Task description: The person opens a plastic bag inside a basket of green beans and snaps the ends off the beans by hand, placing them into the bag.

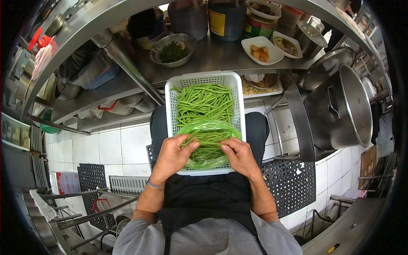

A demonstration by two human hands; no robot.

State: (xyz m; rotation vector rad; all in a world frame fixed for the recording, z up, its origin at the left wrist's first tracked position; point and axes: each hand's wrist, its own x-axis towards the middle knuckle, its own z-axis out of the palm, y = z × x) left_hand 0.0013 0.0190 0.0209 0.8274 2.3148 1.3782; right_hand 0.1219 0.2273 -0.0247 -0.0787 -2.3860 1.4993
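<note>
A white perforated basket [172, 110] rests on my lap, its back part filled with loose green beans [204, 102]. In its front part lies a green plastic bag [208, 124], open at the top, with more green beans [208, 144] inside. My left hand [175, 154] is at the bag's left side, thumb and fingers pinched at the bean ends. On the right side, my right hand [239, 155] pinches with thumb and index finger at the other ends of the beans. Exactly what lies between the fingertips is too small to tell.
Beyond the basket stands a steel counter [212, 57] with a bowl of greens [173, 51] and a white dish [262, 51]. A large steel pot [335, 110] is at the right. Black perforated mats [291, 182] lie on the tiled floor.
</note>
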